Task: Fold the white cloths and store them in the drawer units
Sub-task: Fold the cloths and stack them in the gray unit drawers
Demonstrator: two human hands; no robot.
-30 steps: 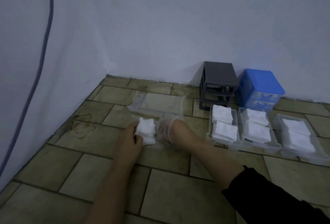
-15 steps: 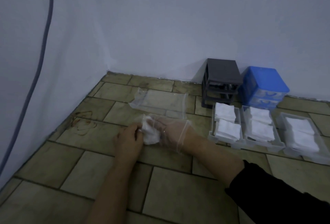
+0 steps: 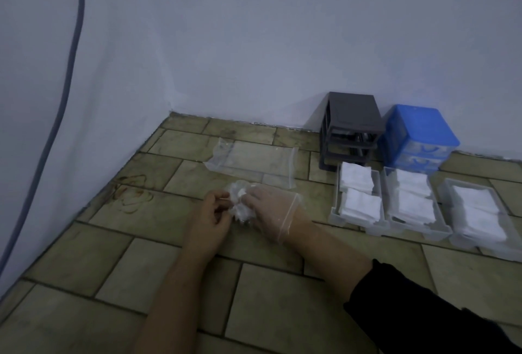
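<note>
Now we are bunching the white cloth [image 3: 242, 206] between our pinching left hand [image 3: 210, 216] and gloved right hand [image 3: 271, 209], losing the earlier neat fold, so refolding comes next.

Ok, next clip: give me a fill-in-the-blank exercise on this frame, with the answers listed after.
1. Only the person's ____ hand wears a clear plastic glove.
2. The drawer unit standing right of the grey drawer unit is ____ in colour.
3. The number of clear drawers holding folded white cloths on the floor is ____.
4. Both hands meet on a crumpled ____ cloth, the left hand at its left edge.

Missing words: right; blue; three; white
</note>
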